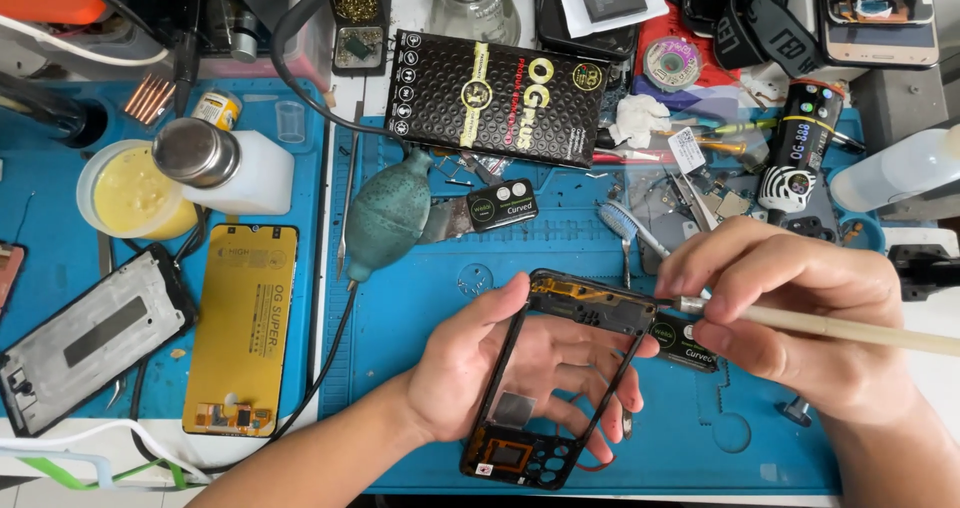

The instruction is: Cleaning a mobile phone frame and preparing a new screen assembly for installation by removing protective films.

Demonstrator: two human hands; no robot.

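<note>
Both arms are bare from the forearm down, with no sleeve, glove, watch or bracelet in sight. The left hand point(500, 368) and the right hand point(790, 308) carry no rings on the fingers point(600, 368) that show. The nails look short and unpainted, though they are small in this view and hard to judge.

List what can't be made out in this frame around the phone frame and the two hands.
- Head view: the brush tip at the phone frame corner is covered by the right hand fingers.
- Head view: the brush handle runs off the right edge.
- Head view: the left hand palm is partly hidden behind the frame.
- Head view: small parts on the blue mat near the top right are too tiny to identify.
</note>
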